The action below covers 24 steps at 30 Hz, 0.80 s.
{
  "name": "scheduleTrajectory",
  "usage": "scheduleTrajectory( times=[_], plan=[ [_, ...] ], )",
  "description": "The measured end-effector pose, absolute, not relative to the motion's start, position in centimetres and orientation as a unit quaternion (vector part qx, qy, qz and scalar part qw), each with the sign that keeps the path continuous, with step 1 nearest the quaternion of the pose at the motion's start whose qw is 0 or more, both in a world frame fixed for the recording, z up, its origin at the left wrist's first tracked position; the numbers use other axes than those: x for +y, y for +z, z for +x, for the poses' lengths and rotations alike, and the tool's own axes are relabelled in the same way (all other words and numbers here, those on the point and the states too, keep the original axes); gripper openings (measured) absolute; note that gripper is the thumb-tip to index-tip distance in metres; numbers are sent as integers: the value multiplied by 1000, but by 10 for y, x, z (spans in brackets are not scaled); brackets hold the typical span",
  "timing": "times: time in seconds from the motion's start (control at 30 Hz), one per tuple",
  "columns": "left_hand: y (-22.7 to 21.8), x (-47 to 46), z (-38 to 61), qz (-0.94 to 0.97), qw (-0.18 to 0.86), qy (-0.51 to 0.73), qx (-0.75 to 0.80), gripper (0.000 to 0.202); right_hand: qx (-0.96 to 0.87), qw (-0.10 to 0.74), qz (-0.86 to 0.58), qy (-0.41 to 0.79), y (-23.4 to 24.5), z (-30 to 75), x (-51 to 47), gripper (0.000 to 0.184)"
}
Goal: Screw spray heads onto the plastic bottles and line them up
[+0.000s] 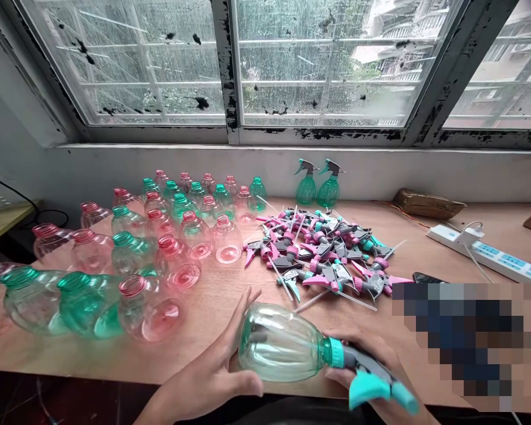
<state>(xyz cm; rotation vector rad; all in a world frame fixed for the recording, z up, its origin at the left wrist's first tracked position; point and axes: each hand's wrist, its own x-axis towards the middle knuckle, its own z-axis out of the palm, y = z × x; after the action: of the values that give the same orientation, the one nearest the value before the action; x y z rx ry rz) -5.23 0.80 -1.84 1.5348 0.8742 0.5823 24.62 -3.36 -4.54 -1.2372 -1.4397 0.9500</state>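
A clear green spray bottle [283, 342] lies sideways in front of me, its grey and turquoise trigger sprayer [374, 378] pointing right. My right hand [380, 348] is closed around the neck and sprayer head from behind, and its fingers are partly hidden. At the rounded base is my left hand [212, 360], thumb below and fingers stretched apart above. Whether the left palm presses on the base, I cannot tell. Beyond the bottle, a heap of loose trigger sprayers [323, 248] in pink, grey and turquoise, with white tubes, covers the middle of the table.
Rows of open pink bottles [228, 239] and green bottles [88, 304] stand on the left. Two spray bottles with sprayers fitted [330, 186] stand by the wall. On the right are a power strip [491, 257], a phone [427, 277], a brown object [429, 203] and a blurred patch.
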Motion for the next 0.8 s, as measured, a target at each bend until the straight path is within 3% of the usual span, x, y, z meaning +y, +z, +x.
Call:
scheduleTrajectory(
  times=[0.1, 0.2, 0.33, 0.47, 0.53, 0.6, 0.7, 0.73, 0.8],
  plan=[
    [-16, 7, -51, 631, 643, 266, 342, 109, -639, 482, -484, 354, -40, 249, -31, 34],
    [-14, 6, -49, 642, 637, 248, 349, 97, -641, 465, -473, 386, -36, 252, -31, 31],
    [-16, 6, -45, 725, 529, 265, 352, 85, -583, 455, -497, 454, -33, 250, -33, 23],
    [-23, 5, -39, 810, 409, 296, 299, 89, -567, 457, -535, 428, -33, 249, -40, 30],
    [-25, 2, -36, 827, 376, 310, 279, 94, -579, 460, -547, 393, -27, 260, -41, 37],
    [-25, -1, -32, 835, 357, 297, 295, 111, -582, 473, -564, 345, -12, 283, -35, 42],
    [-23, -4, -29, 826, 377, 243, 342, 135, -561, 466, -654, 199, 29, 332, 0, 38],
    [-22, -4, -29, 820, 389, 232, 349, 134, -534, 489, -681, 110, 46, 349, 19, 42],
    [-20, -3, -31, 808, 417, 223, 351, 121, -538, 516, -665, 48, 78, 377, 67, 43]
  ],
)
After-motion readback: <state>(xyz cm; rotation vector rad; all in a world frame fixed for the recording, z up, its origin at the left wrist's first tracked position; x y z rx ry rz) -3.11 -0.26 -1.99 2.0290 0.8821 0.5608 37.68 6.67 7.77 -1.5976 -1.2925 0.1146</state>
